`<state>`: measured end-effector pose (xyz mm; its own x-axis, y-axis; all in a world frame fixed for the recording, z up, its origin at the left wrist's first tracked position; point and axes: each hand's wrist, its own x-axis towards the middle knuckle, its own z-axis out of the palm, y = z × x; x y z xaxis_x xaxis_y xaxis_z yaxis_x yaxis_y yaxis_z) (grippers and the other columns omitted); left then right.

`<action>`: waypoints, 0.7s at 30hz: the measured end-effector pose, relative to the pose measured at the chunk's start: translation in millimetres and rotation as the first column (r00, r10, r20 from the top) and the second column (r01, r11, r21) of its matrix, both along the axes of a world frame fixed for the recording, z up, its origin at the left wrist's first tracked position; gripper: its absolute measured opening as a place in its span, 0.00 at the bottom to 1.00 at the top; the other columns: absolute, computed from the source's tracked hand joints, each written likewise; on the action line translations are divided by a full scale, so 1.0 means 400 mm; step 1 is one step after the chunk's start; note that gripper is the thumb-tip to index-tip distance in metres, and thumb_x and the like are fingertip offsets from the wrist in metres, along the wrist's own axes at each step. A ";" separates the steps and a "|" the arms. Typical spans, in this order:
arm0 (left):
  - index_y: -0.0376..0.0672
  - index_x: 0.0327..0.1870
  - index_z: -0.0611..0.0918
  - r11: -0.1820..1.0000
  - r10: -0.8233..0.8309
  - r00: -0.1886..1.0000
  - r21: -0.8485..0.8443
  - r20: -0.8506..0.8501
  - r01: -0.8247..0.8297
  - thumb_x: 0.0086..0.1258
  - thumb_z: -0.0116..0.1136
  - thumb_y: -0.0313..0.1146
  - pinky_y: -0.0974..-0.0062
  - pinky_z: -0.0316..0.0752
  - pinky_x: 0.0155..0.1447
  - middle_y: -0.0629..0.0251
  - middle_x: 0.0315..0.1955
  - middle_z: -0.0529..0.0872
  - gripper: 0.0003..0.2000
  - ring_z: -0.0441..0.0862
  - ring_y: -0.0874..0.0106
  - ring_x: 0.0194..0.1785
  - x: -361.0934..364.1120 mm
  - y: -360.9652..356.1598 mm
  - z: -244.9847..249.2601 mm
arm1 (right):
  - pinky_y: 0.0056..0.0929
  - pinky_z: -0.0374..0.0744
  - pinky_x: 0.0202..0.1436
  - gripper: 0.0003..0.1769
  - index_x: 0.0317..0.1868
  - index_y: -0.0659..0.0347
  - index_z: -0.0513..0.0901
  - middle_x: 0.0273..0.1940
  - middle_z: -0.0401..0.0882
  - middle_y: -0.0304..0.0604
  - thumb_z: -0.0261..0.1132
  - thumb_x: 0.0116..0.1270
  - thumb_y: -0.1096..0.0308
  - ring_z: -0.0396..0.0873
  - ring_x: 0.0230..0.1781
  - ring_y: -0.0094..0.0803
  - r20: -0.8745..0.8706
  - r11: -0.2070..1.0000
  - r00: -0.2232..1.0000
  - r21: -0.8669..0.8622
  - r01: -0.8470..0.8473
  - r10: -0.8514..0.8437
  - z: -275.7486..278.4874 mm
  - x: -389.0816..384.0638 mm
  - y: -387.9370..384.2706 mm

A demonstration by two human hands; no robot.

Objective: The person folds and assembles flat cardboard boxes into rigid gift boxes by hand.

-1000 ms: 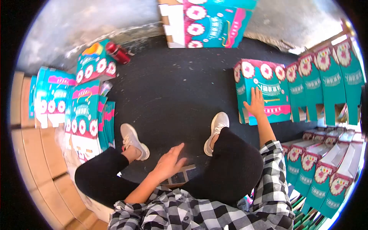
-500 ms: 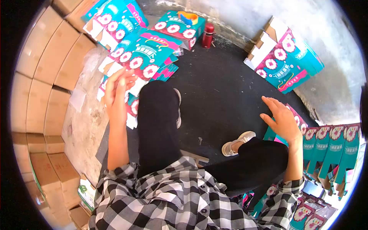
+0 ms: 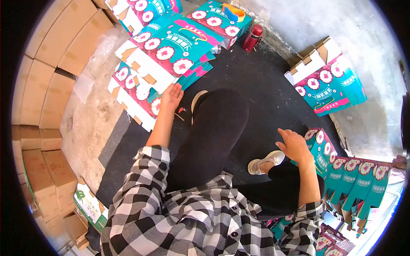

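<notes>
My left hand (image 3: 171, 96) is open at the lower right corner of a stack of flat teal and maroon printed cartons (image 3: 183, 42). Its fingers are stretched toward the white flap edge and overlap it in this view. More of these cartons (image 3: 132, 87) lie fanned out just below the top ones. On the other side, my right hand (image 3: 294, 146) hangs with fingers loosely spread above my knee and shoe, holding nothing. Closest to it is an upright teal carton (image 3: 321, 147), just to its right.
Folded teal boxes (image 3: 361, 179) stand in a row at the right. Another bundle of cartons (image 3: 326, 83) leans on the wall. A red thermos (image 3: 253, 38) and a tape roll (image 3: 233, 13) on a carton are at the back. Brown boxes (image 3: 47, 102) are piled at the left.
My left hand has moved right, off the cartons' left side to their lower right corner. My left knee has swung right. My right hand has dropped slightly and moved left; the view has shifted.
</notes>
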<state>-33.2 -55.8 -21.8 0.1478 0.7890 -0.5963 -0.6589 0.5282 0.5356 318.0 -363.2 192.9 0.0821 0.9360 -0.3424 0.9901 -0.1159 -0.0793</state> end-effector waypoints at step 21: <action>0.40 0.39 0.75 0.969 0.218 0.975 -0.130 0.033 -0.212 0.55 0.71 0.52 0.73 0.75 0.43 0.65 0.33 0.76 0.25 0.76 0.71 0.38 0.039 0.259 -0.079 | 0.39 0.75 0.54 0.28 0.59 0.60 0.73 0.53 0.76 0.49 0.67 0.59 0.61 0.76 0.50 0.45 -0.041 0.997 0.999 -0.071 -0.002 -0.001 0.005 -0.043 0.062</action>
